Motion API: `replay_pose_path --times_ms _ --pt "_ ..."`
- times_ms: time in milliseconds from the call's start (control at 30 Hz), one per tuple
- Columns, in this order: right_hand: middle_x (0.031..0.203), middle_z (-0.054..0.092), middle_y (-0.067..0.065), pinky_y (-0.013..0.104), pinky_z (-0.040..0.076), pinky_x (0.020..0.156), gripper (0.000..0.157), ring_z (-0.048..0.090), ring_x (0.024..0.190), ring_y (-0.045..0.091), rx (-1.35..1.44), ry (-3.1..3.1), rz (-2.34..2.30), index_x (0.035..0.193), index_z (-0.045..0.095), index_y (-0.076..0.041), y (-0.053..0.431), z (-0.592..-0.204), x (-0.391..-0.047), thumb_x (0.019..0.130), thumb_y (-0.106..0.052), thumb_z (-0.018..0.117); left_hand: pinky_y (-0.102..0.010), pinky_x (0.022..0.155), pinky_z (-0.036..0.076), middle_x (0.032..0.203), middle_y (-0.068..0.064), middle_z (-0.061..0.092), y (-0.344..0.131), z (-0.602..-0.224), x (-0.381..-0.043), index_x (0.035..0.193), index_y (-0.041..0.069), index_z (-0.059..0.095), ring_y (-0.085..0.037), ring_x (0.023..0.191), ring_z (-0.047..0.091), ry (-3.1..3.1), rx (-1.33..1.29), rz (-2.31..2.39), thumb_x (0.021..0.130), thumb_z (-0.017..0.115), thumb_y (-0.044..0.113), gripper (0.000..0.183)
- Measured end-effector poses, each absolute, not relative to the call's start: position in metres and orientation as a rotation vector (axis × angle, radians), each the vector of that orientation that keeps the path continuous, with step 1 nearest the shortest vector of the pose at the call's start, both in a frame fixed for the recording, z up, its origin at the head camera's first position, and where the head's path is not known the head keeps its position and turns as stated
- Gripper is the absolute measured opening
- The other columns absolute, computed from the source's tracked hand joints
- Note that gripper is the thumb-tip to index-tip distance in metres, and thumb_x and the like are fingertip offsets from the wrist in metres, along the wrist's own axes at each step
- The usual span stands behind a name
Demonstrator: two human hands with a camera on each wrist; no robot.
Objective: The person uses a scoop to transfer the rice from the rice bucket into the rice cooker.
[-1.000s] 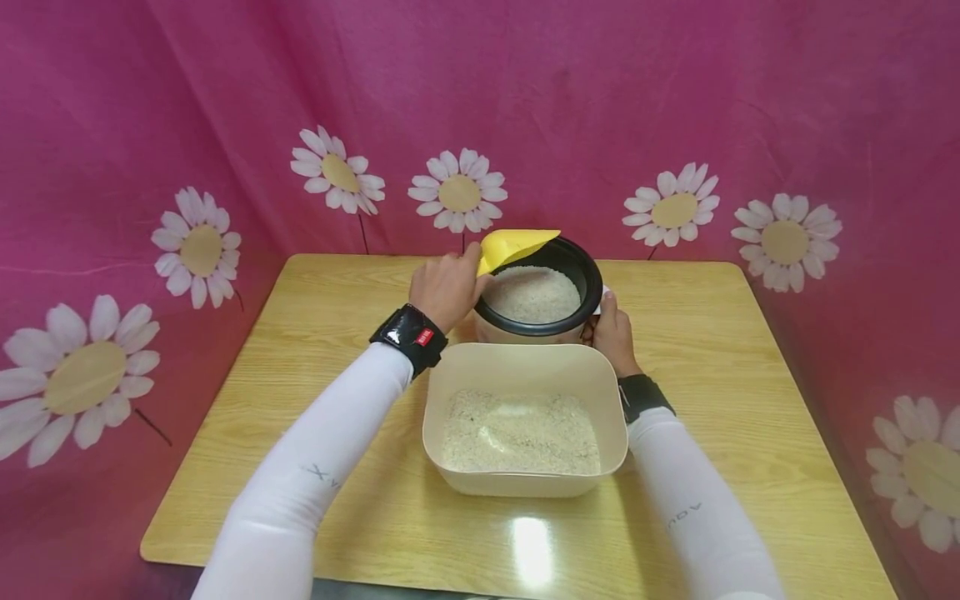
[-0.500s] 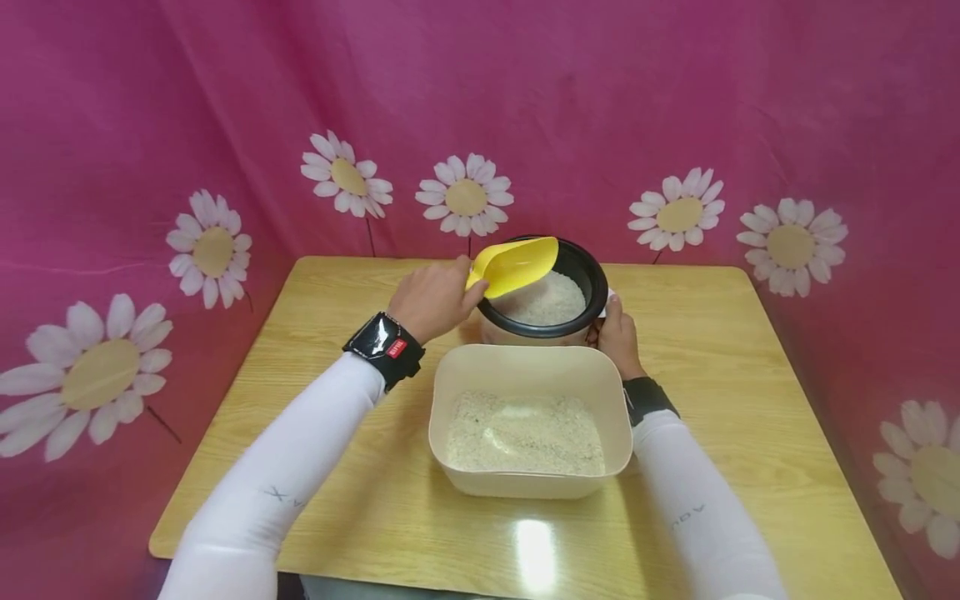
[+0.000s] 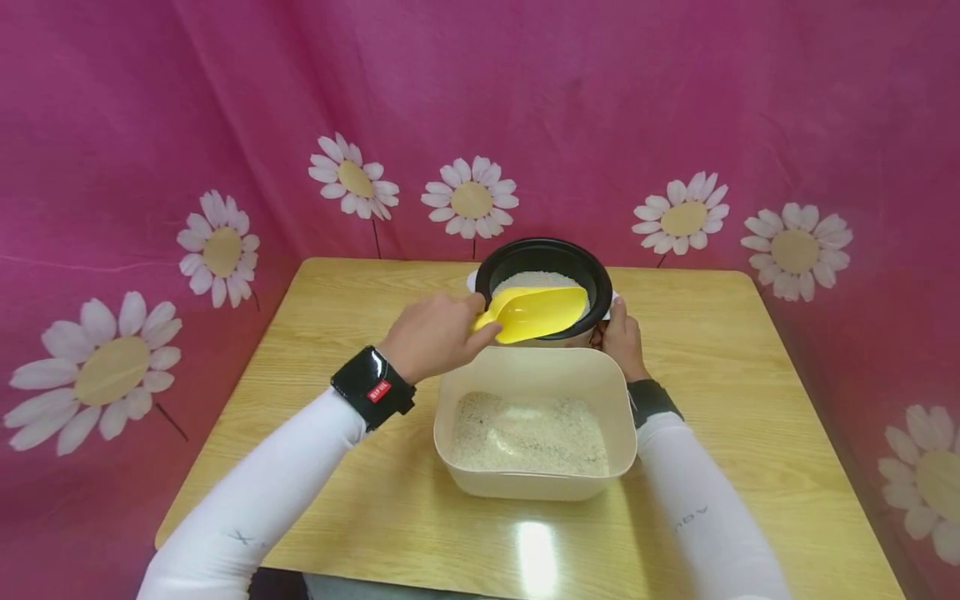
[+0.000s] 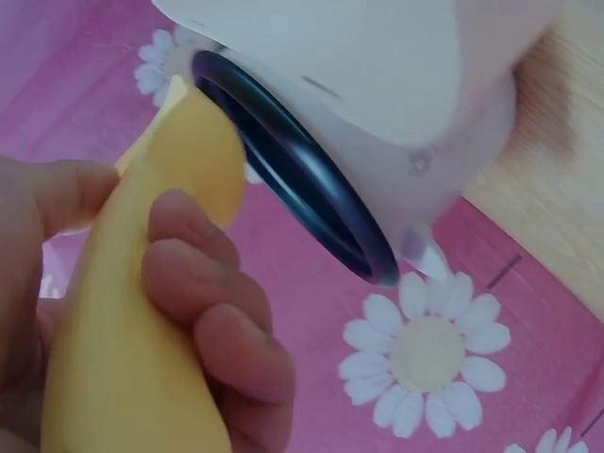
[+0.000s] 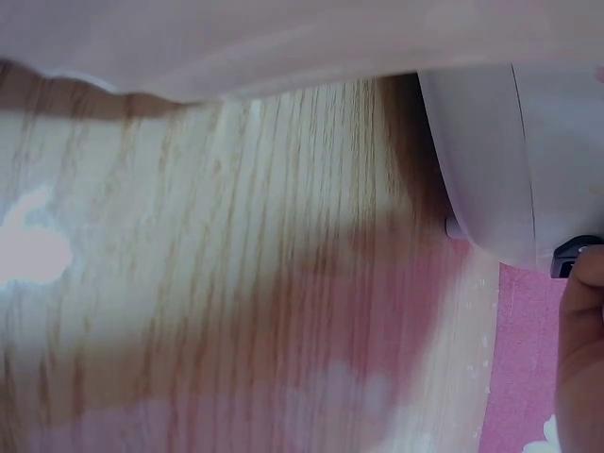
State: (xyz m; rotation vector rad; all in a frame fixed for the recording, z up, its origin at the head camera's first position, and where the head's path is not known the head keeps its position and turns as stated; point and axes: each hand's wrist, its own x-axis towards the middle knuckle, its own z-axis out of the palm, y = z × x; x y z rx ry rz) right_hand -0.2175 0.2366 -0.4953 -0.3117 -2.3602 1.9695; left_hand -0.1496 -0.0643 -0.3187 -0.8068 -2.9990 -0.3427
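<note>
My left hand (image 3: pixel 435 337) grips the handle of a yellow scoop (image 3: pixel 538 312), fingers wrapped around it in the left wrist view. The scoop's bowl hangs over the near rim of a rice cooker (image 3: pixel 602 283), its hollow facing me and looking empty. White grains like rice (image 3: pixel 542 279) lie in the cooker's black pot, partly hidden by the scoop. My right hand (image 3: pixel 622 342) holds the cooker's right side handle; in the right wrist view, fingers (image 5: pixel 580 330) touch a dark part on its side. Nearer me, a cream plastic bin (image 3: pixel 525 486) contains more grains (image 3: pixel 540 433).
The bin stands directly in front of the cooker on a wooden table (image 3: pixel 360 475). A pink curtain (image 3: pixel 570 108) with printed daisies surrounds the table's back and sides. The table's front edge lies close to me.
My left hand has drawn the scoop back from the far side of the pot toward the bin, turning its hollow toward me. The right hand keeps its hold on the cooker.
</note>
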Motion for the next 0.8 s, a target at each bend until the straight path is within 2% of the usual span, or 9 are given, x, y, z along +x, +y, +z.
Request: replay_pose_path --times_ms 100,333,400,567,800 --pt "0.055 0.051 -0.006 0.023 0.041 0.052 0.081 0.048 0.051 0.009 -0.302 -2.352 1.986 0.064 0.051 -0.004 0.238 -0.498 -0.219 0.107 -0.065 0.02 -0.024 0.05 0.035 0.064 0.0 0.054 -0.065 -0.319 -0.141 0.108 0.009 0.066 -0.015 0.052 0.048 -3.008 -0.817 -0.385 0.1 0.064 0.042 0.034" --pt "0.059 0.05 -0.007 0.021 0.045 0.055 0.078 0.049 0.055 0.011 -0.339 -2.352 2.084 0.066 0.053 -0.013 0.24 -0.5 -0.218 0.103 -0.073 0.02 -0.023 0.053 0.038 0.068 0.002 0.06 -0.067 -0.32 -0.125 0.129 0.01 0.065 -0.013 0.052 0.049 -3.054 -0.915 -0.381 0.1 0.065 0.043 0.044" --pt "0.058 0.05 -0.007 0.021 0.044 0.055 0.079 0.048 0.055 0.011 -0.329 -2.349 2.076 0.066 0.053 -0.011 0.24 -0.5 -0.219 0.103 -0.072 0.02 -0.023 0.053 0.038 0.067 0.002 0.059 -0.067 -0.321 -0.122 0.126 0.011 0.066 -0.013 0.051 0.049 -3.071 -0.948 -0.33 0.1 0.065 0.045 0.043" --pt "0.055 0.048 -0.006 0.023 0.041 0.053 0.079 0.046 0.053 0.01 -0.292 -2.343 2.006 0.063 0.05 -0.008 0.24 -0.501 -0.22 0.106 -0.068 0.02 -0.025 0.051 0.034 0.061 0.003 0.049 -0.065 -0.325 -0.117 0.107 0.011 0.066 -0.013 0.052 0.046 -3.101 -1.007 -0.161 0.1 0.064 0.048 0.037" --pt "0.052 0.049 -0.007 0.023 0.04 0.052 0.077 0.046 0.05 0.008 -0.28 -2.322 2.019 0.056 0.048 -0.013 0.239 -0.502 -0.222 0.109 -0.062 0.021 -0.027 0.053 0.038 0.063 0.001 0.052 -0.063 -0.331 -0.115 0.1 0.011 0.069 -0.016 0.055 0.048 -3.145 -0.998 0.072 0.098 0.069 0.046 0.035"
